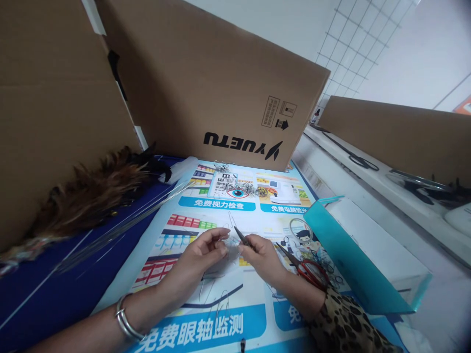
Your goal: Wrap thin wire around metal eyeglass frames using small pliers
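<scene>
My left hand (204, 255) pinches a thin piece of wire (226, 240) between thumb and fingers, just above a printed poster (206, 314) that covers the table. A silver bangle sits on that wrist. My right hand (259, 252) is closed round small dark pliers (241, 236), whose tips meet the wire by my left fingertips. Loose bent wires lie on the poster under both hands.
Red-handled scissors (307, 268) lie right of my right hand. A teal plastic tray (353, 255) stands further right. Small wire pieces (239, 186) are piled at the poster's far end. A feather duster (88, 193) and long straight wires (125, 223) lie left. Cardboard boxes (206, 83) wall the back.
</scene>
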Demonstrator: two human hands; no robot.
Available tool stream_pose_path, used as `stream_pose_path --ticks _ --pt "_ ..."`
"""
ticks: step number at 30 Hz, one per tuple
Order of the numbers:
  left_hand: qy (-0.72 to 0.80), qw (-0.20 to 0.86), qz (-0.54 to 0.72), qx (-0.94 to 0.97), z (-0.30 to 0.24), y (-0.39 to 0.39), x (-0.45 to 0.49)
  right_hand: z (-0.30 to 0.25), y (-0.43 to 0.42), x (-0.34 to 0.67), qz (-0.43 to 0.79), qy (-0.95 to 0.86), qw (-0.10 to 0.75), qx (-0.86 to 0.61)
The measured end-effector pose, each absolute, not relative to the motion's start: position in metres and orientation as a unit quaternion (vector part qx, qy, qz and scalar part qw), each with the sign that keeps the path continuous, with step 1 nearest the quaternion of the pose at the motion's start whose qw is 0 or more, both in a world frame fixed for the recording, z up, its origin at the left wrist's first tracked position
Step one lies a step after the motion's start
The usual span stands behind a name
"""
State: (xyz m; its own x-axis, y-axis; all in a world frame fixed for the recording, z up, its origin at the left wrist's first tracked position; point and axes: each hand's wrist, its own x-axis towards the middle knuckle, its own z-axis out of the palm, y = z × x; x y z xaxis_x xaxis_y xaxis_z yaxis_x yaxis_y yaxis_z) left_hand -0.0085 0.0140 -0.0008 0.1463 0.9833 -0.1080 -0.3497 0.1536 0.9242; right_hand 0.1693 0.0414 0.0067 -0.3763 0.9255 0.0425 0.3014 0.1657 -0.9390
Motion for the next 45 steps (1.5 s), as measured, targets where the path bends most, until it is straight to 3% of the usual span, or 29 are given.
stream_pose_path --ticks 12,26,45 --pt "0.469 0.517 0.47 0.541 -0.002 0.023 -0.017 0.012 0.039 0.17 0.518 -0.688 0.298 -0.411" --pt "0.44 0.504 0.424 0.61 -0.005 0.026 -0.018 0.012 0.041 0.169 0.5 -0.737 0.245 -0.383" --pt "0.435 0.474 0.402 0.652 0.006 0.027 -0.022 0.009 0.042 0.171 0.481 -0.732 0.257 -0.408"
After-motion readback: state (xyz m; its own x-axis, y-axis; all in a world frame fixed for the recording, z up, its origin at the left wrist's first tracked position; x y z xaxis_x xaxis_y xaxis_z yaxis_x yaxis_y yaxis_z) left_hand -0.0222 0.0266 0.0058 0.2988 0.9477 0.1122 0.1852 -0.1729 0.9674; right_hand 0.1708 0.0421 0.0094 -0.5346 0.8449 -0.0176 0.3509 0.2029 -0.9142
